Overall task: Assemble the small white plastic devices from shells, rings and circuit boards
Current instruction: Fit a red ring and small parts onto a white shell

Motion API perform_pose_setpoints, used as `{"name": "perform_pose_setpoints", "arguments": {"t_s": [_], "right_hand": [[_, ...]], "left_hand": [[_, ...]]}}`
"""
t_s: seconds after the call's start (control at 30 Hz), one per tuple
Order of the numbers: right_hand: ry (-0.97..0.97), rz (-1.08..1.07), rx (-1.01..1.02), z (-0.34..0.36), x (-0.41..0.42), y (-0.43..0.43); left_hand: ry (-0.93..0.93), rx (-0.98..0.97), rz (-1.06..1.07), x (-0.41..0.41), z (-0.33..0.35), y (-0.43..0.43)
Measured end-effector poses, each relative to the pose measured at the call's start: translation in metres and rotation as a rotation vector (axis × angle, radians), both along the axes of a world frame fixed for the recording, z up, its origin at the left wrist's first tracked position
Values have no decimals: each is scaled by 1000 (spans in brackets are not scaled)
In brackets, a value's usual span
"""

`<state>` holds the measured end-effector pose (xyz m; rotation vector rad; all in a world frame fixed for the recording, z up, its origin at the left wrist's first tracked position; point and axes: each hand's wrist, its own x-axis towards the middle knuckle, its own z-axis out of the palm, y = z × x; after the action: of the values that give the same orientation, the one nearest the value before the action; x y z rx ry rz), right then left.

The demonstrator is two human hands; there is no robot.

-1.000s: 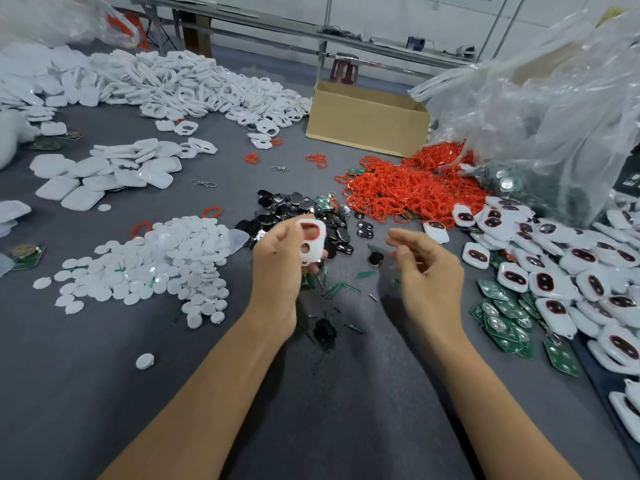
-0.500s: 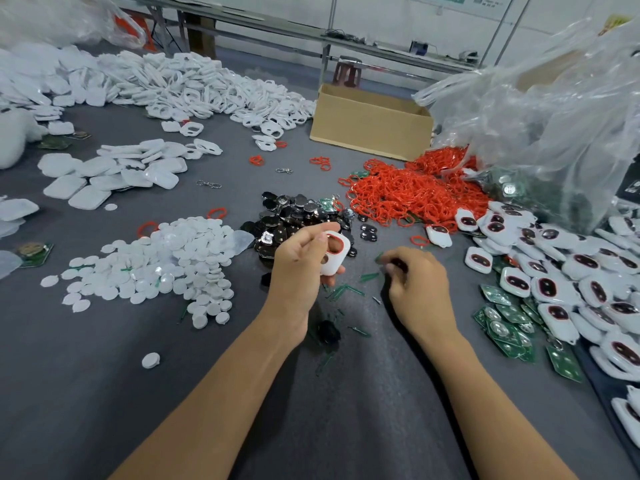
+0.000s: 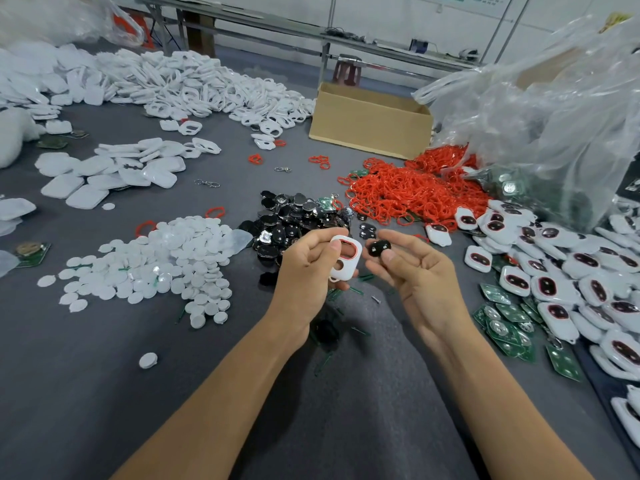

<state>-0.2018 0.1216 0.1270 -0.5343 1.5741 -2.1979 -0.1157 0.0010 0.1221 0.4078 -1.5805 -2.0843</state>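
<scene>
white shell (image 3: 353,265) sat in the left hand (image 3: 308,271), with the thumb across its front face and the fingers curled behind it. it was held above the grey, felt-like surface (image 3: 104,375), just in front of a heap of black button pieces (image 3: 298,216). the shell was smooth moulded plastic, a rounded rectangle with a large oval opening lined by a red ring (image 3: 354,251) and a smaller round hole below it. its long axis stood near upright, the top leaning slightly right, oval end up and face toward the camera. just to its right and not touching it, the right hand (image 3: 420,275), palm up, pinched a glossy black oval button (image 3: 379,247) between thumb and forefinger, with the other fingers loosely spread. on the surface lay a tangle of loose red rings (image 3: 415,192), flat white discs (image 3: 166,261) and green circuit boards (image 3: 502,317).
</scene>
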Motion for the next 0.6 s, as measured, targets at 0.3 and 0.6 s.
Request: {"name": "perform_pose_setpoints", "arguments": {"t_s": [0.3, 0.6], "right_hand": [[-23, -70, -1, 0, 5, -2], [60, 49, 107, -2, 7, 0]], "left_hand": [[38, 50, -37, 0, -1, 3], [21, 34, -78, 0, -2, 2]]}}
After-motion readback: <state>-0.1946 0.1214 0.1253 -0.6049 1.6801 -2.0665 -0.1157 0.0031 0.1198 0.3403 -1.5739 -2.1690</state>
